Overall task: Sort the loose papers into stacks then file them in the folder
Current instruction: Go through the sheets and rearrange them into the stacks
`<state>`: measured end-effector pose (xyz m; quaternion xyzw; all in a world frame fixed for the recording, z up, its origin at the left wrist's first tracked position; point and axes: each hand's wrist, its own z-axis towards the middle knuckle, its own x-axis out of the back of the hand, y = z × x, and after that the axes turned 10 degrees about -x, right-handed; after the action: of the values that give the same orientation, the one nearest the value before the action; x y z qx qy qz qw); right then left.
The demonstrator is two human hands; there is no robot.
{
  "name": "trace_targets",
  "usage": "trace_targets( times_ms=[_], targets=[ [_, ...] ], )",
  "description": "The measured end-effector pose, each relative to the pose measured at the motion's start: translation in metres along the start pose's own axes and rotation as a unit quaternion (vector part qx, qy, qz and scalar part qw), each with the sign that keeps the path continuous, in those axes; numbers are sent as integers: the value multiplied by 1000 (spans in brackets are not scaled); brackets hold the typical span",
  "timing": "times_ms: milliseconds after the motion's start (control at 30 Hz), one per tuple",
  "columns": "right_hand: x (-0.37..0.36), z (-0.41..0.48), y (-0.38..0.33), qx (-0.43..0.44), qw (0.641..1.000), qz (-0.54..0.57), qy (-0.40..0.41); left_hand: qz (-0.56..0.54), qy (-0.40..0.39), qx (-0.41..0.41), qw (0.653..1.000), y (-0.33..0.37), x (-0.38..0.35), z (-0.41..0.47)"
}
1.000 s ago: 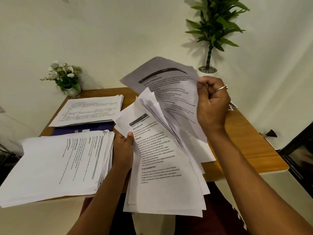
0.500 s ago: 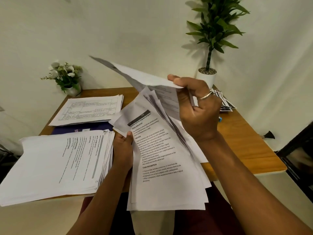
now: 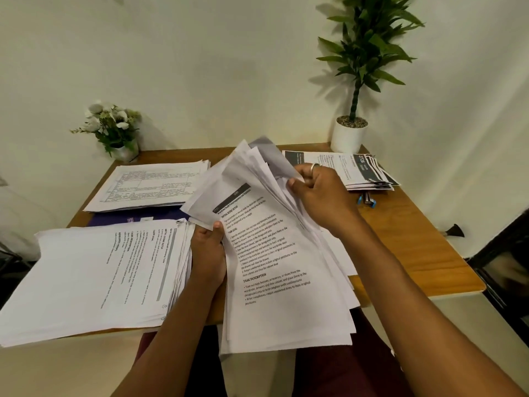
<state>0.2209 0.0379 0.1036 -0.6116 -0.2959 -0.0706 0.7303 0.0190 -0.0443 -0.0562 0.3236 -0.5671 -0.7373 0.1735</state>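
Between my hands, mid-sort: left hand (image 3: pixel 209 253) grips the white printed paper bundle (image 3: pixel 274 282), right hand (image 3: pixel 323 196) pinches upper sheets (image 3: pixel 257 164); next, peel 1 free.

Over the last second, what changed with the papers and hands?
The right hand carried the lifted sheet rightward, let it go on the far-right stack, then came back to pinch the bundle. The left hand still grips it; the near-left stack and back-left stack stayed put.
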Motion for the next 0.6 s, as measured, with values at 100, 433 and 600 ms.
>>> trace_targets(
  times_ms=[100,433,600],
  targets=[
    [-1,0,2,-21,1000,11,3,-20,4,-2,1000,-1,-1,2],
    [-19,-15,9,-11,997,15,-73,-28,114,12,993,-1,-6,3],
    [-22,-17,19,-10,998,-17,-65,62,112,-19,992,1,-8,-2]
  ],
)
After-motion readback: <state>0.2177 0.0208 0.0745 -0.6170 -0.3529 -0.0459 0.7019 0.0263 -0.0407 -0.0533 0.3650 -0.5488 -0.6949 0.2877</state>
